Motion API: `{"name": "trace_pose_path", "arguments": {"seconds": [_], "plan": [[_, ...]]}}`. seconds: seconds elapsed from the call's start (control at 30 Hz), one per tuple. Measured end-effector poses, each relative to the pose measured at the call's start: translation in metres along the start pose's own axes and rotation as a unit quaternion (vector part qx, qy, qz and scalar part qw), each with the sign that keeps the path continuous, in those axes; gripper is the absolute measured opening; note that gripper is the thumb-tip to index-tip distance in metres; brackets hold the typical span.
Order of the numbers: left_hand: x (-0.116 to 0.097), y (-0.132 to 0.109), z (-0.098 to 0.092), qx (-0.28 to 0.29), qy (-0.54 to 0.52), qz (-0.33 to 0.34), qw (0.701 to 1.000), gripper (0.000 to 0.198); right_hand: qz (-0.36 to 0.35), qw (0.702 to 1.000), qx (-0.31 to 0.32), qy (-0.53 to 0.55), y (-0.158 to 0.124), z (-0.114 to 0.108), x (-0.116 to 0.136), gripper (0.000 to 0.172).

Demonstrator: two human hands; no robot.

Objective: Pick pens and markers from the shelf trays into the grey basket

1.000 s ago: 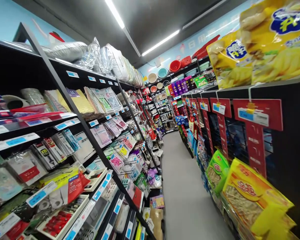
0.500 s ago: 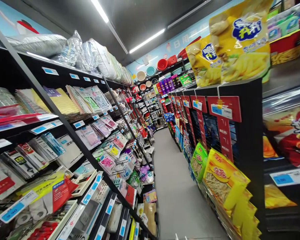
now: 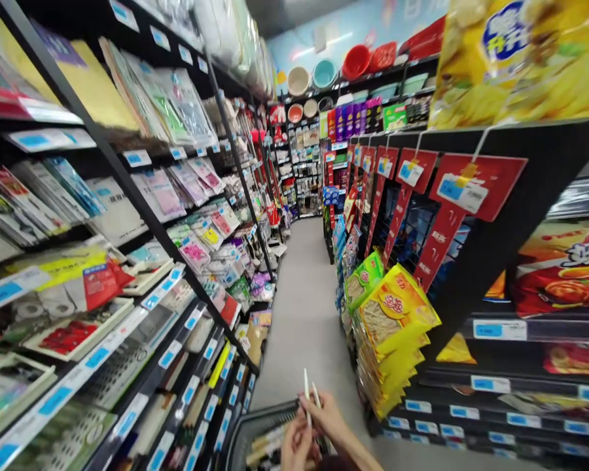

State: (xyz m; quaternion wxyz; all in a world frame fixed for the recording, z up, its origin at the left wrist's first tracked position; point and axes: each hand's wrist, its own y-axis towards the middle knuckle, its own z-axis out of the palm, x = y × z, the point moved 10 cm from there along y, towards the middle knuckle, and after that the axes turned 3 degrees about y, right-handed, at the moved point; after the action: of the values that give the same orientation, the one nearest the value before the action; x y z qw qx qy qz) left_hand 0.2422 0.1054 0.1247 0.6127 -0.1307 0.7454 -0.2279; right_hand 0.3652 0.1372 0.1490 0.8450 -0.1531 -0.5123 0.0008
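My left hand (image 3: 297, 446) is low in the frame, its fingers closed around the lower end of a slim white pointed stick (image 3: 307, 387). Just right of it, my right hand (image 3: 326, 416) has its fingers pinched at a second slim white stick (image 3: 316, 394) and touches the first. What kind of sticks these are, I cannot make out. Under and left of both hands is a dark grey basket (image 3: 262, 415). Several long pale-brown and dark items (image 3: 265, 446) lie inside it, partly covered by my hands.
A grey aisle floor (image 3: 302, 294) runs ahead between shelves. On the left, racks carry packaged household goods (image 3: 196, 252). Yellow snack bags (image 3: 392, 314) jut into the aisle on the right, beneath red price tags (image 3: 476, 186). Coloured basins (image 3: 324, 74) stand high at the back.
The view has tipped downward and shifted. Both hands and the basket have come into sight; earlier, only white tips showed at the bottom edge.
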Motion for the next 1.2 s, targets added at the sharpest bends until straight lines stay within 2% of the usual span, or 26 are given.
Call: {"name": "trace_pose_path", "arguments": {"seconds": [0.07,0.13,0.23,0.33,0.57,0.7,0.97,1.2], "plan": [[-0.009,-0.004,0.010,0.055,-0.058,0.063,0.995,0.062,0.022,1.000,-0.007,0.009,-0.005,-0.002,-0.002,0.053],[-0.015,-0.009,0.009,0.077,-0.085,0.089,0.989,0.056,0.024,0.999,-0.028,0.029,-0.009,-0.007,0.000,0.054],[-0.015,-0.017,0.008,0.107,-0.107,0.085,0.985,0.046,0.026,0.997,-0.046,0.055,-0.014,-0.013,0.003,0.054],[-0.013,-0.023,0.010,0.125,-0.136,0.067,0.980,0.042,0.027,0.997,-0.036,0.065,-0.016,-0.012,0.006,0.053],[-0.008,-0.025,0.011,0.138,-0.154,0.036,0.978,0.039,0.042,0.998,-0.021,0.040,-0.014,-0.008,0.004,0.055],[-0.002,-0.016,0.005,0.116,-0.172,0.045,0.977,0.036,0.030,0.999,-0.021,0.039,-0.012,-0.006,0.005,0.053],[0.000,0.001,-0.026,-0.012,-0.179,0.076,0.981,0.034,0.024,0.997,-0.052,0.051,-0.008,-0.013,0.006,0.048],[0.000,0.004,-0.029,-0.028,-0.179,0.077,0.981,0.043,0.035,0.995,-0.052,0.078,-0.005,-0.021,0.003,0.045]]}}
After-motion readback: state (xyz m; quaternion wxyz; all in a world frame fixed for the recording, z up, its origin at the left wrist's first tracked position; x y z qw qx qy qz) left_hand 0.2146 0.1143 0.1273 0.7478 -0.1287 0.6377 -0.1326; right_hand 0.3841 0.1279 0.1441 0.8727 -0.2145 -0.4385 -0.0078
